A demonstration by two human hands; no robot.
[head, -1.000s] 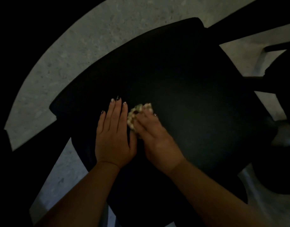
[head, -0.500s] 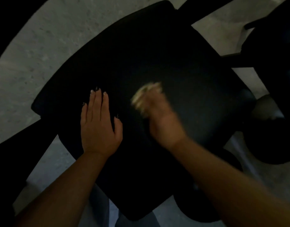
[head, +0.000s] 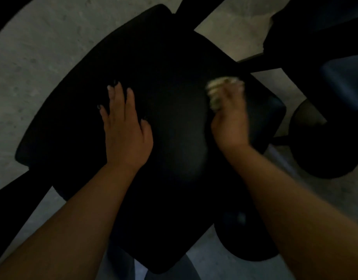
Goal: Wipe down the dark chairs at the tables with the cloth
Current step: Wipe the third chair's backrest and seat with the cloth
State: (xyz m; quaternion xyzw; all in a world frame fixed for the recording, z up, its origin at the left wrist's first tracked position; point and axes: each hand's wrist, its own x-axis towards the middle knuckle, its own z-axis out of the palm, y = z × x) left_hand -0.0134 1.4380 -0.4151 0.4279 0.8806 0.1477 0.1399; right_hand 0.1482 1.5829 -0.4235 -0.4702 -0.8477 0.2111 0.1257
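Observation:
A dark chair seat (head: 174, 98) fills the middle of the head view, seen from above in dim light. My left hand (head: 124, 130) lies flat on the seat's left half, fingers spread, holding nothing. My right hand (head: 231, 120) is closed around a small pale bunched cloth (head: 218, 91) and presses it on the right side of the seat near the far right edge. The hand and cloth are motion-blurred.
Pale speckled floor (head: 32, 57) shows to the left and behind the seat. A second dark chair (head: 335, 77) stands at the right, with a round dark base (head: 325, 154) below it. Black bars (head: 196, 11) cross the top.
My right hand has swept the cloth across the seat from beside my left hand to the right edge. My left hand stays flat on the seat. The view has shifted.

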